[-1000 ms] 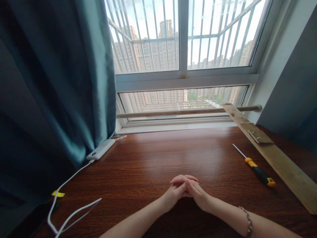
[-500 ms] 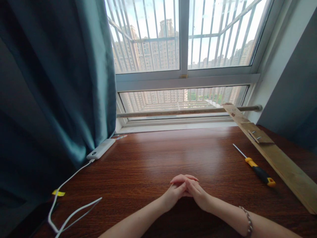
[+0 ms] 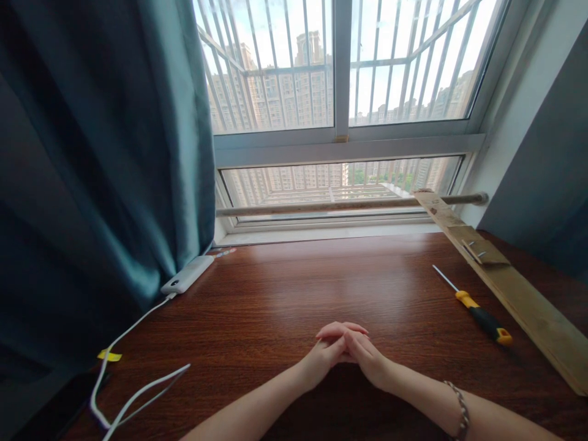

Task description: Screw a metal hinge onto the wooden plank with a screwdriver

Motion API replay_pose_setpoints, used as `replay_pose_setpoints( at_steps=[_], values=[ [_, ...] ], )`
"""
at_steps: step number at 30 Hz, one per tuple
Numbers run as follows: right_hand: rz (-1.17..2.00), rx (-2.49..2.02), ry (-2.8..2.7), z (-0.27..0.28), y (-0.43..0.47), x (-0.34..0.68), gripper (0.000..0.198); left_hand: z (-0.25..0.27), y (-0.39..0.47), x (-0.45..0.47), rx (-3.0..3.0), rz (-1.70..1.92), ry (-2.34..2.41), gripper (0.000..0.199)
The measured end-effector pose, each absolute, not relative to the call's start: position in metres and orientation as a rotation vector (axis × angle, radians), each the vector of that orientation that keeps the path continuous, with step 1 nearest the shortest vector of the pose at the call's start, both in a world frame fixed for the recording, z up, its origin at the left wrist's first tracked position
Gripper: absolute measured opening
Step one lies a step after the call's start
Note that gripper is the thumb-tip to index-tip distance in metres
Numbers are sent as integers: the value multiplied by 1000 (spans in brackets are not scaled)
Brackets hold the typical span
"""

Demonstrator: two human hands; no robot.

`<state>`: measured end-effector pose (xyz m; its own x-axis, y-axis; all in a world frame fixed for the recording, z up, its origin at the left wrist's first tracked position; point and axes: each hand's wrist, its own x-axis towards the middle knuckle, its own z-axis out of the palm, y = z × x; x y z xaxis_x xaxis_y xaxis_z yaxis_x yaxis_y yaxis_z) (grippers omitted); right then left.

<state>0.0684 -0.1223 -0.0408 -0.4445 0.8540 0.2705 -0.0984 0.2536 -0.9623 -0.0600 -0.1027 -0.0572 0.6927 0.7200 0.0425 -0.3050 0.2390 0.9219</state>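
Hands folded together on or just above the brown tabletop [image 3: 275,288], near its front middle; contact with the wood cannot be told from this angle. Left hand [image 3: 320,362] and right hand [image 3: 374,367] meet at the fingers, which lie fairly straight and crossed over one another, neither made into a fist. Palms hidden. Braided bracelet [image 3: 462,409] on the right forearm.

Screwdriver [image 3: 483,317] on the tabletop, off to the right of both hands and a little farther out, well apart from them; the right hand is the nearer. Yellow-and-black handle toward the person, thin shaft slanting away and to the left.

Wooden board [image 3: 533,309] just beyond it, running diagonally along the right side. Small wood piece [image 3: 492,254] on its upper face, two metal pins showing there. Far end of the board overlaps a horizontal pole [image 3: 321,208] below the window [image 3: 285,73]; whether they touch is unclear.

Left side, well away from the hands: white device [image 3: 190,274] against the blue curtain [image 3: 179,153], white cable [image 3: 135,324] plugged into its near end, yellow tag [image 3: 113,356] by the cable.

Markings: brownish marks at the board's far end, dark round spot on the device, faint coloured strip [image 3: 225,252] beside it. All too small to read.
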Motion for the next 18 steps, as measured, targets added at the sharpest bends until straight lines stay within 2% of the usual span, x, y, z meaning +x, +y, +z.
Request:
replay_pose_setpoints(
  at_steps=[18],
  values=[
    [1296,-701,-1650,-43,-120,69,47,-58,-103,-61,1125,725,440,35]
  ],
)
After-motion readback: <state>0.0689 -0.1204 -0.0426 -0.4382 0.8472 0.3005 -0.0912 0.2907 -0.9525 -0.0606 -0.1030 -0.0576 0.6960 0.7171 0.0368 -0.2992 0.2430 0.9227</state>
